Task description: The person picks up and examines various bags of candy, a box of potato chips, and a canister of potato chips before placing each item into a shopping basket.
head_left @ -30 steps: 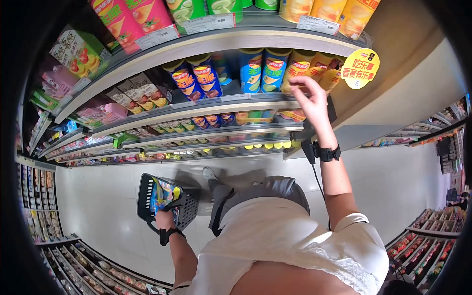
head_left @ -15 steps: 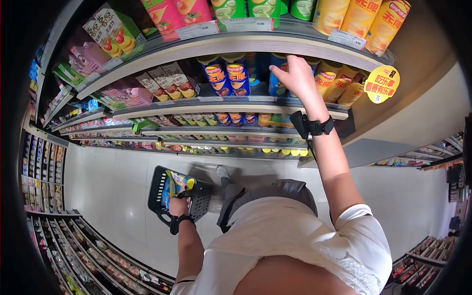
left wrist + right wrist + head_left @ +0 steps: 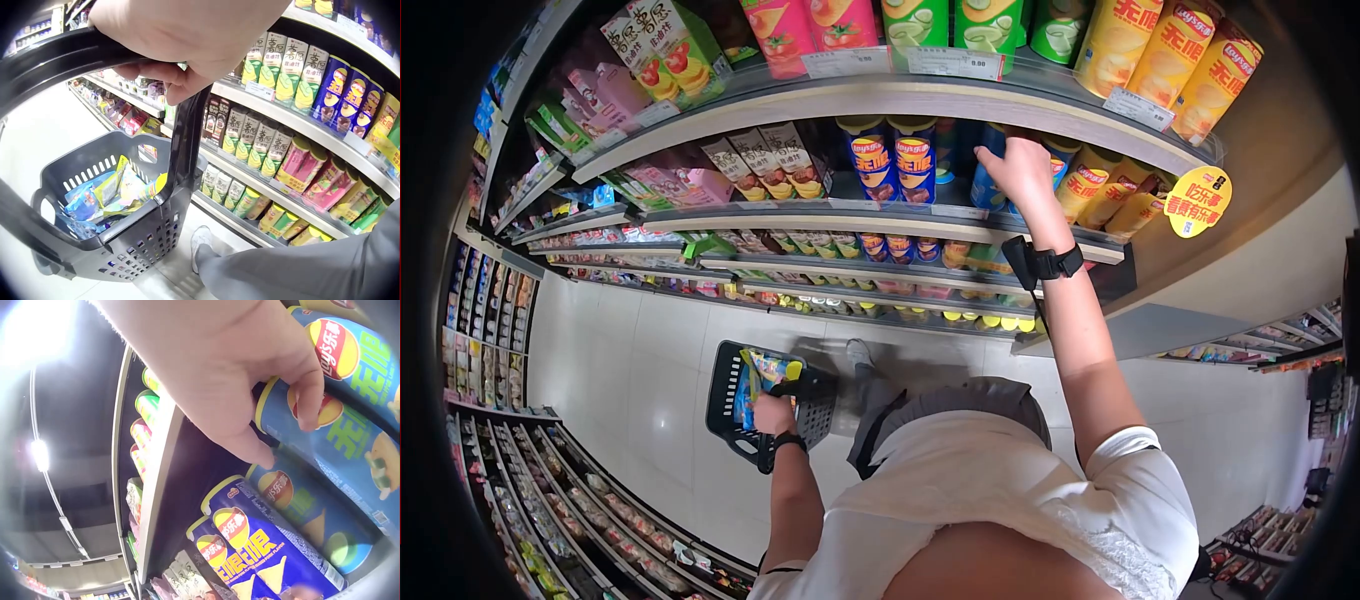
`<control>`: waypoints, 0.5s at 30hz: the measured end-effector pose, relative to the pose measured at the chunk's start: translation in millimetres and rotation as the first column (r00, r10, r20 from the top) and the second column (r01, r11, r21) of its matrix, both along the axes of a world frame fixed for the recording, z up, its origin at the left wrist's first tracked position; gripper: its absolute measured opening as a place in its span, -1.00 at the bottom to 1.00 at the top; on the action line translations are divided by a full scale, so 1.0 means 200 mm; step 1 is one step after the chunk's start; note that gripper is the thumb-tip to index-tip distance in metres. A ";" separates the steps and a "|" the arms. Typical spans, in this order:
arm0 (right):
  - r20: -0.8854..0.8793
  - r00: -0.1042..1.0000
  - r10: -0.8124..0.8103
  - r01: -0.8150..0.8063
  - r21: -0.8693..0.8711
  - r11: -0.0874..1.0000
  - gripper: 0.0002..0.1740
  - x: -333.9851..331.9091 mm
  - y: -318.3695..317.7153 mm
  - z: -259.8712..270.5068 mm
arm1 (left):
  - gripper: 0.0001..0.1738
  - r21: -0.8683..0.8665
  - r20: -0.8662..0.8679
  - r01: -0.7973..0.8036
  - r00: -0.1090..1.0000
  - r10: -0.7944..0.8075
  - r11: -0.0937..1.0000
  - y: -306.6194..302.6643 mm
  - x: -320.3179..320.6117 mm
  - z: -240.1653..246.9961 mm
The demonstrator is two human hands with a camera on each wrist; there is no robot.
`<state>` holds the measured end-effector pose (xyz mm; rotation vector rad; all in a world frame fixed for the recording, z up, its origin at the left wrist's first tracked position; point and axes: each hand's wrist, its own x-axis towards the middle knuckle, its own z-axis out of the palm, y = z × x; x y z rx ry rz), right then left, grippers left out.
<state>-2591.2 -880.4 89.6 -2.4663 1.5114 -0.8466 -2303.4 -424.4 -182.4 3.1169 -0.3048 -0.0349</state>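
Observation:
My right hand (image 3: 1022, 172) reaches onto the second shelf among light blue chip cans. In the right wrist view, its thumb and a finger bracket the upper part of one light blue chip can (image 3: 350, 440), gripping it near the yellow rim. Another light blue can (image 3: 340, 350) stands on one side, and a further one (image 3: 312, 512) lies deeper behind the thumb. My left hand (image 3: 187, 37) grips the black handle (image 3: 81, 50) of a dark grey shopping basket (image 3: 150, 244). Bagged snacks (image 3: 106, 194) and a yellow-lidded item lie in the basket.
Dark blue chip cans (image 3: 873, 165) stand left of the right hand, yellow cans (image 3: 1090, 180) to its right. Above runs another shelf edge (image 3: 880, 100) with green, pink and yellow cans. A round yellow sign (image 3: 1198, 202) sticks out at the shelf's end.
My right hand has moved from in front of the yellow cans leftward and into the shelf, onto a light blue can. The left hand keeps holding the basket. The head view has shifted.

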 end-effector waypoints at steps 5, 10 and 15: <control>-0.042 0.998 -0.040 0.034 -0.142 0.989 -0.51 0.03 -0.04 -0.03 | -0.68 -0.022 0.003 0.007 1.000 -0.007 1.000 0.03 0.03 -0.04; 0.096 0.995 0.034 -0.040 0.055 0.998 -0.43 0.03 -0.12 0.01 | -0.70 -0.039 0.005 0.007 1.000 -0.007 0.999 0.03 0.03 -0.06; 0.250 0.944 0.215 -0.167 -0.202 0.965 -0.40 0.11 -0.08 -0.04 | -0.67 -0.035 -0.008 0.023 1.000 -0.023 0.999 0.05 0.06 -0.11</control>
